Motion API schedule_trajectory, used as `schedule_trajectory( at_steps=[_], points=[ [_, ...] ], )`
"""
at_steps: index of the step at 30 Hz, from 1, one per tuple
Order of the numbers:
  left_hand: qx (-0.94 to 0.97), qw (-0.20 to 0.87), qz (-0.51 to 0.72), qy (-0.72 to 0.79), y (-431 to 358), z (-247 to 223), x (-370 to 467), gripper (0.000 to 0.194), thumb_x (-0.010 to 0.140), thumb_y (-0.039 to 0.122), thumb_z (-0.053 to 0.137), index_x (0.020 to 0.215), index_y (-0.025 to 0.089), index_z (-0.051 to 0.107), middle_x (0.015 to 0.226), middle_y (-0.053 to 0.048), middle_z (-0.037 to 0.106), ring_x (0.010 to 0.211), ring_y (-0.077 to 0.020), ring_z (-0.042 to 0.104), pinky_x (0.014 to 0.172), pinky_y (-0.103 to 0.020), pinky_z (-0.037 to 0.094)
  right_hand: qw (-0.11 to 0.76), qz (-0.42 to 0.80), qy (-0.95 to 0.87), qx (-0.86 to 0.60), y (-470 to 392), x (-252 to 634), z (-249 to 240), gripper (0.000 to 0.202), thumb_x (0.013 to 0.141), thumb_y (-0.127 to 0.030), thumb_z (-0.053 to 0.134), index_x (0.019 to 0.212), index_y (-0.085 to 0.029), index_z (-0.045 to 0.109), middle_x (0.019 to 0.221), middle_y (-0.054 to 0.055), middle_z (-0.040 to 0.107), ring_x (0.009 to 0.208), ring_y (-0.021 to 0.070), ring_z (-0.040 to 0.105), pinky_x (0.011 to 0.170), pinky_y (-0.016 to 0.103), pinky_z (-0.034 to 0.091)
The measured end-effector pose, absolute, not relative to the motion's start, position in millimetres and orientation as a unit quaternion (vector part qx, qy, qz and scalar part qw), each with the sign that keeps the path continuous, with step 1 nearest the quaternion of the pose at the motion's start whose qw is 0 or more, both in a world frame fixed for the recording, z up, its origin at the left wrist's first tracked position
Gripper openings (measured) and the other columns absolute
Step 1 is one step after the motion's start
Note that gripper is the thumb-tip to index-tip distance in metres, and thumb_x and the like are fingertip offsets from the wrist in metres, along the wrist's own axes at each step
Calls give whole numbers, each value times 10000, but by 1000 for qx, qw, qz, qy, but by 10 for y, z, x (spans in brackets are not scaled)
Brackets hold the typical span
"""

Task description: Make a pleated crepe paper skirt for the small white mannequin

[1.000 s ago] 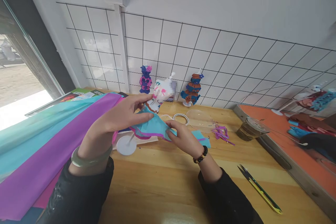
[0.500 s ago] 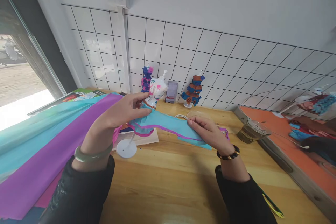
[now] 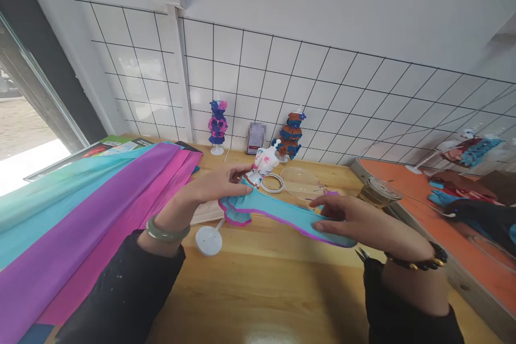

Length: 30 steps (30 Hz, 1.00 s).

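Observation:
A small white mannequin (image 3: 266,161) with pink and blue marks leans over, its round white base (image 3: 208,241) toward me. My left hand (image 3: 220,185) pinches the blue fabric strip (image 3: 282,210) against the mannequin's lower body. The strip has a purple edge, and a ruffled part hangs under my left fingers. It stretches out to the right, where my right hand (image 3: 338,217) holds its far part between thumb and fingers.
Coloured sheets (image 3: 133,199) lie at the left. Behind stand two dressed mannequins (image 3: 218,123) (image 3: 291,137), a phone (image 3: 256,138), a white ring (image 3: 272,183) and a clear disc (image 3: 300,183). A lidded cup (image 3: 379,192) and tweezers (image 3: 362,254) are at the right.
The mannequin has been lowered and shifted right in view with my left hand. My right hand has moved right and slightly down along the strip, its fingers more spread.

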<state>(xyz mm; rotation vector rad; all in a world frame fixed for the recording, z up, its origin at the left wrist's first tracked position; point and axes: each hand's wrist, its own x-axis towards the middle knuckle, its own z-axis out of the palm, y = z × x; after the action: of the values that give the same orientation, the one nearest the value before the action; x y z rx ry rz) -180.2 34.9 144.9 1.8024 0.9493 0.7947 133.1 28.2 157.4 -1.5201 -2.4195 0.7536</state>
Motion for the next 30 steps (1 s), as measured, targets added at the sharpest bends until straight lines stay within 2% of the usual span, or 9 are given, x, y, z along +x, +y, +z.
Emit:
schedule_trajectory(
  at_steps=[3, 5, 7, 12, 17, 21, 24, 30],
  points=[
    [731, 466, 334, 369, 374, 1364, -1722, 635, 760, 293, 636, 1358, 223, 435, 1127, -67, 607, 993, -208, 566, 786, -320, 486, 112, 221, -820, -517, 282, 1155, 1495, 526, 701, -478, 691, 1172, -257, 615, 1044, 82, 676, 964, 260, 622, 776, 368, 493],
    [726, 469, 343, 369, 380, 1324, -1678, 659, 760, 304, 646, 1372, 229, 413, 1152, -77, 601, 1036, -218, 556, 823, -339, 482, 152, 218, -834, -484, 270, 956, 1467, 467, 752, -473, 647, 1164, -254, 611, 1125, 77, 657, 1046, 261, 597, 859, 391, 468],
    [722, 477, 352, 357, 379, 1303, -1642, 661, 766, 302, 646, 1377, 240, 400, 1178, -82, 596, 1059, -219, 553, 841, -344, 479, 194, 236, -842, -444, 256, 759, 1447, 352, 816, -449, 585, 1100, -246, 627, 1124, 65, 656, 1044, 241, 596, 884, 385, 454],
    [729, 464, 368, 341, 361, 1319, -1595, 610, 772, 271, 640, 1346, 252, 433, 1167, -65, 606, 1073, -206, 549, 874, -340, 464, 266, 289, -825, -407, 255, 497, 1365, 202, 861, -386, 539, 897, -206, 624, 890, 44, 685, 821, 180, 621, 710, 302, 479],
    [736, 435, 360, 373, 350, 1346, -1595, 558, 774, 254, 619, 1312, 248, 470, 1166, -60, 600, 999, -194, 562, 829, -329, 465, 298, 288, -808, -418, 281, 446, 1282, 173, 851, -366, 552, 906, -208, 598, 756, 15, 644, 692, 156, 578, 615, 277, 448],
    [731, 434, 378, 367, 387, 1312, -1602, 566, 767, 226, 610, 1314, 220, 464, 1178, -70, 592, 1039, -203, 549, 839, -327, 455, 303, 260, -818, -413, 280, 427, 1291, 207, 886, -363, 491, 817, -204, 604, 717, 14, 626, 660, 152, 550, 585, 271, 413],
    [727, 441, 391, 353, 409, 1295, -1596, 551, 761, 201, 606, 1297, 209, 479, 1179, -75, 592, 1060, -206, 545, 857, -331, 449, 298, 250, -822, -416, 264, 413, 1294, 249, 904, -382, 456, 820, -200, 604, 716, 15, 616, 653, 150, 536, 574, 270, 392],
    [720, 449, 407, 339, 367, 1338, -1553, 566, 735, 137, 599, 1285, 206, 485, 1297, -82, 540, 1130, -212, 522, 918, -344, 427, 296, 275, -802, -439, 264, 354, 1223, 259, 835, -450, 552, 883, -197, 577, 709, -2, 572, 611, 135, 476, 542, 261, 360]
  ],
)
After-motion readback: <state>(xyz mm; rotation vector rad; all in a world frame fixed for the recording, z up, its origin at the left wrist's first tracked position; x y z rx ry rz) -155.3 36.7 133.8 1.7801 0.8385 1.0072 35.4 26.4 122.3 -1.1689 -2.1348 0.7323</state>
